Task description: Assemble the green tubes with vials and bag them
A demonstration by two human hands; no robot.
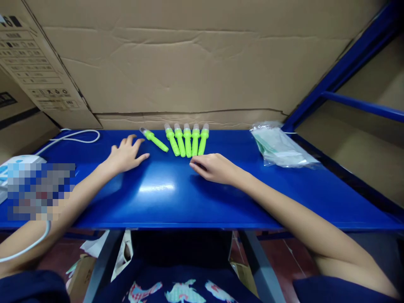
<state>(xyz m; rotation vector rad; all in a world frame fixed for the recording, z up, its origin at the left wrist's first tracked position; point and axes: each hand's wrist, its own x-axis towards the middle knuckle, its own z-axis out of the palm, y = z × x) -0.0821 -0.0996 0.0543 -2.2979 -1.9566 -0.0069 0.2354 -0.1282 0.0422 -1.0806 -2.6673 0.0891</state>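
Wand (157,141) lay just right of left hand (128,155), spread wide and nearer; axis slanted away leftward; right hand (216,168) curled near wand row (187,143), couldn't tell if gripping.

A workshop-like work booth, its exact kind unclear: a glossy blue tabletop (176,206), cardboard sheeting (189,71) walling its back, printed cardboard (41,71) at its left, blue framing (362,105) at its right, reddish floor (287,261) beneath.
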